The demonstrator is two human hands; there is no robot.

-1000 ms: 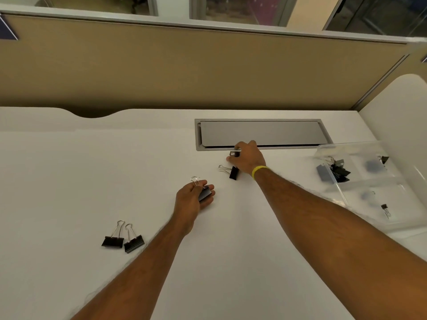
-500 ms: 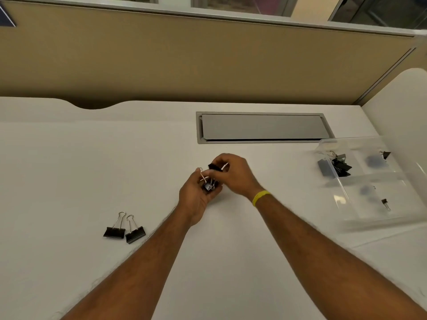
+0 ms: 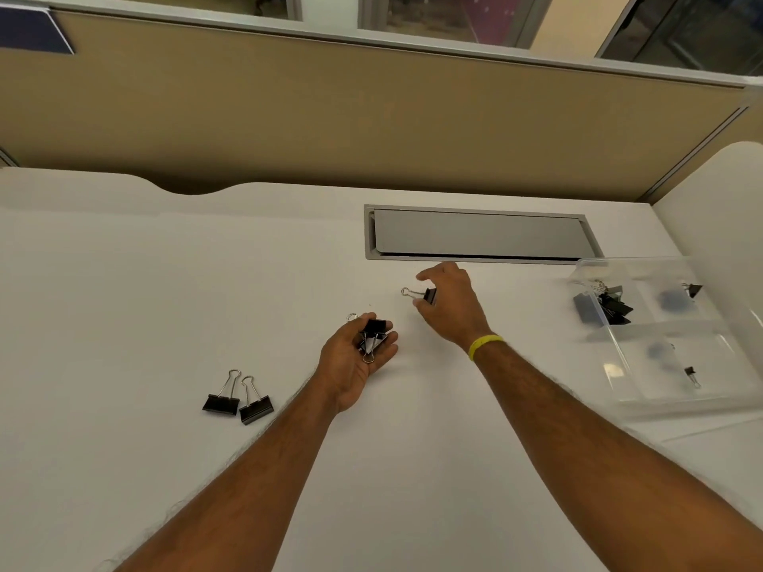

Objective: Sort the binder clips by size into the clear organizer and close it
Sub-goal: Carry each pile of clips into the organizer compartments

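The left hand (image 3: 358, 353) lies cupped palm-up, loosely cradling a bunch of black binder clips (image 3: 373, 334), apparently as a collecting tray. The right hand (image 3: 448, 305) pinches one more binder clip (image 3: 429, 296) just above the desk (image 3: 124, 303), likely gathering a batch for the clear organizer (image 3: 669, 336), open at right; two large clips (image 3: 239, 400) wait at left.

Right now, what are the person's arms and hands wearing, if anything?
Both forearms are bare, with no sleeves in view. The right hand has a thin yellow wristband at the wrist. The left hand shows no band, watch, ring or glove.

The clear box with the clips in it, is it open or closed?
Open. The clear organizer has no lid over its compartments, and binder clips lie uncovered inside.
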